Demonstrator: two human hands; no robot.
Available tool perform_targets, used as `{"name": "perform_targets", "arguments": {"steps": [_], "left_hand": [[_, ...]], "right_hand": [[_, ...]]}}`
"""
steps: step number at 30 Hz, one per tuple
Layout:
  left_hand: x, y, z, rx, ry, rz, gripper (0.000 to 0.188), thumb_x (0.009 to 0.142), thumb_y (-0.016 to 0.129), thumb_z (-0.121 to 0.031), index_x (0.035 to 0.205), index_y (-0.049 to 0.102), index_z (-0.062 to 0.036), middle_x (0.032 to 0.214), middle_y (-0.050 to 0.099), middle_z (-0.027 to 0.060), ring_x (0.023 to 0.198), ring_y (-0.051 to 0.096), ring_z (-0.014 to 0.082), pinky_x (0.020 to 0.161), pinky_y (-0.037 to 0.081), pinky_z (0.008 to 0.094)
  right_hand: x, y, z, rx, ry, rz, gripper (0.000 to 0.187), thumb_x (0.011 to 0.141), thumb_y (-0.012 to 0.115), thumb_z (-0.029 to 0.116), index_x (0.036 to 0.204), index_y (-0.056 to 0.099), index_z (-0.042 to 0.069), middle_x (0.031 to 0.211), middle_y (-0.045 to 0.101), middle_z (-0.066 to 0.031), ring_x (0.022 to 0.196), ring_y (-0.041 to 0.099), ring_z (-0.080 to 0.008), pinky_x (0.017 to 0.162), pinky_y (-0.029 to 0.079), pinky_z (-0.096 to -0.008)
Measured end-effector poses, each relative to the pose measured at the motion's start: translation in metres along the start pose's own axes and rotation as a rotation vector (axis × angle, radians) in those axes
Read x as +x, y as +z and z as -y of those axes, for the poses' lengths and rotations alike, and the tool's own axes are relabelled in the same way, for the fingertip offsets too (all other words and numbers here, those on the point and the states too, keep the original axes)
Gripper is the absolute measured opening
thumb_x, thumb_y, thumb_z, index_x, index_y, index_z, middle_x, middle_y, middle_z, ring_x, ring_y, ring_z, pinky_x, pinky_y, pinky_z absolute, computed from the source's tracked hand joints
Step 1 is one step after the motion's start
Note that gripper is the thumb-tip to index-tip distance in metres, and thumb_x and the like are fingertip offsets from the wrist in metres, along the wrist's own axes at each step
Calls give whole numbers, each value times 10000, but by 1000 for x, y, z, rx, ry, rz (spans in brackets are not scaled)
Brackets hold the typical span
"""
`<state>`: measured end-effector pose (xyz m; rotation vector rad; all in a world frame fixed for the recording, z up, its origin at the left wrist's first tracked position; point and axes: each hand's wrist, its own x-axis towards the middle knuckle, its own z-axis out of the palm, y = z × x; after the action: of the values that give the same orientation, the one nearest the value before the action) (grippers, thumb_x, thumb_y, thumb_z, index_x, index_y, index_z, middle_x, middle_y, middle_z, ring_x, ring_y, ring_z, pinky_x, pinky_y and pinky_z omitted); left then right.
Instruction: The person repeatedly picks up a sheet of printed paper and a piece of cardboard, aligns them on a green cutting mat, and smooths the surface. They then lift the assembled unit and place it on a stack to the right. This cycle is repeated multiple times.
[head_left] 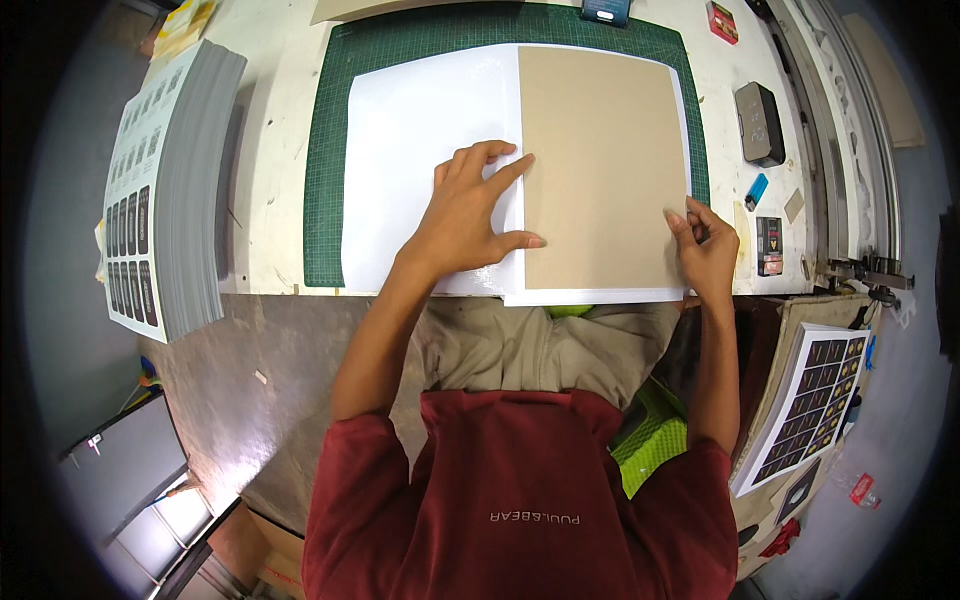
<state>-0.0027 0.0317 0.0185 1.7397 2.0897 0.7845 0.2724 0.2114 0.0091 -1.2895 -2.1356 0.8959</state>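
Note:
A brown board [605, 130] lies on the right half of a large white sheet [430, 110], with white margins showing along its edges. My left hand [462, 215] rests with fingers spread across the board's left edge, its index fingertip and thumb touching the board. At the right edge, my right hand [708, 250] has its fingers curled, with the thumb over the board and the index finger at the sheet's rim. They appear to pinch the sheet's edge. Beneath lies a green cutting mat [325, 200]; the sheet's near edge overhangs the table.
A tall stack of printed sheets [195, 200] stands at the left. Along the right are a black digital clock [760, 125], a blue lighter [756, 192], a small dark box [769, 246] and a red box [722, 22]. More printed sheets [810, 400] lie lower right.

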Motion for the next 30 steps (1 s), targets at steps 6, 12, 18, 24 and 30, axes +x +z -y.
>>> {"name": "perform_targets", "arguments": {"steps": [6, 12, 18, 24, 30], "left_hand": [[0, -1, -1, 26, -3, 7, 908, 627, 868, -496, 1388, 556, -109, 1393, 458, 138, 1272, 422, 311, 1080, 311, 451], [2, -3, -2, 43, -1, 25, 904, 632, 859, -511, 1380, 562, -99, 1387, 462, 139, 1255, 440, 308, 1072, 320, 450], [2, -3, 0, 36, 21, 20, 892, 638, 851, -524, 1368, 576, -92, 1378, 469, 137, 1237, 447, 311, 1054, 333, 442], [1, -1, 1, 48, 34, -4, 896, 645, 835, -553, 1357, 580, -72, 1347, 487, 138, 1214, 458, 310, 1032, 346, 439], [3, -4, -1, 44, 32, 24, 896, 641, 848, -521, 1366, 573, -73, 1335, 488, 144, 1211, 456, 313, 1024, 352, 438]], "right_hand": [[1, 1, -3, 14, 1, 2, 361, 830, 780, 189, 1112, 708, -26, 680, 571, -14, 616, 448, -81, 560, 392, -234], [-1, 1, 0, -30, -21, -21, 381, 829, 782, 185, 1110, 695, -58, 685, 583, -35, 629, 474, -95, 587, 429, -250], [-2, 0, 6, -80, 10, -18, 373, 833, 779, 179, 1108, 697, -59, 680, 594, -46, 632, 490, -98, 608, 449, -255], [-4, 2, -1, -57, 3, -49, 369, 838, 772, 171, 1104, 692, -72, 680, 599, -54, 637, 506, -99, 615, 461, -255], [-6, -2, 6, -239, -79, -35, 320, 823, 772, 191, 1028, 719, -49, 724, 616, -76, 704, 555, -175, 690, 461, -341]]}}
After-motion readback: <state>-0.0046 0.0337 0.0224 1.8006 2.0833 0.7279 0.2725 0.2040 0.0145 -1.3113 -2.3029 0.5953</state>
